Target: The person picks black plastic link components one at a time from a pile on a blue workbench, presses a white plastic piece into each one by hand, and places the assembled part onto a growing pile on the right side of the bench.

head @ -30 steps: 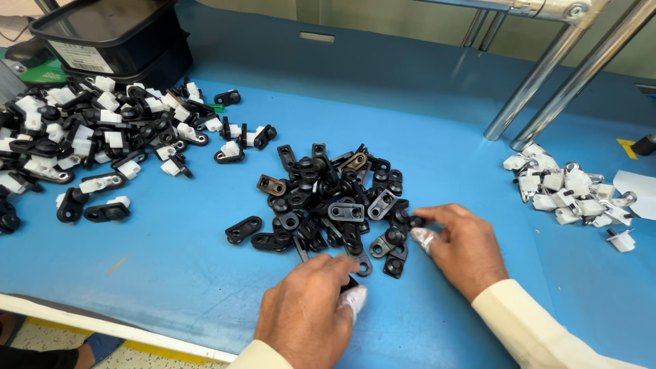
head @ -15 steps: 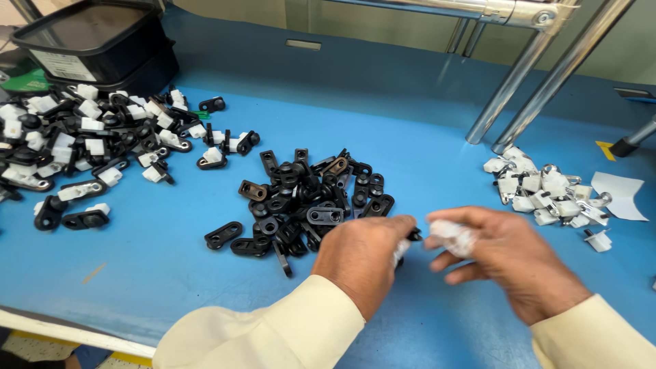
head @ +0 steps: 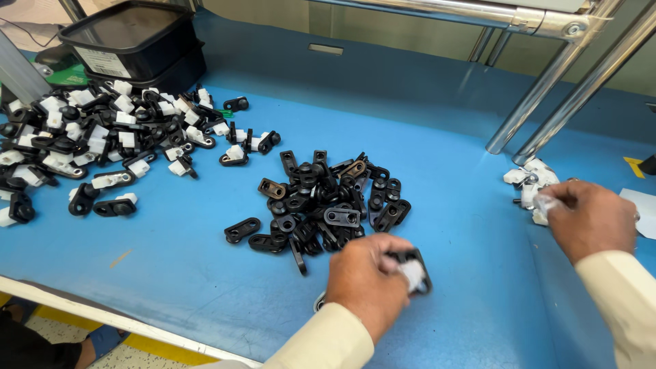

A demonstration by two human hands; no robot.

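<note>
Left hand (head: 365, 277) pinches black plastic clip (head: 412, 268) with white insert, just below loose black clip pile (head: 321, 201). Right hand (head: 591, 219) closed on white insert (head: 544, 203) at white insert heap (head: 527, 178), ready supply.

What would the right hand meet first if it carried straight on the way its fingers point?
Probably the small heap of white parts: the right hand points left and away, fingertips already at the heap's edge. Depth is hard to judge.

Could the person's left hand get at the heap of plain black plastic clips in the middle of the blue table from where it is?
Probably yes. The left hand, already gripping one black clip with a white insert, sits right at the near edge of the heap of black plastic clips, with nothing between them.
</note>
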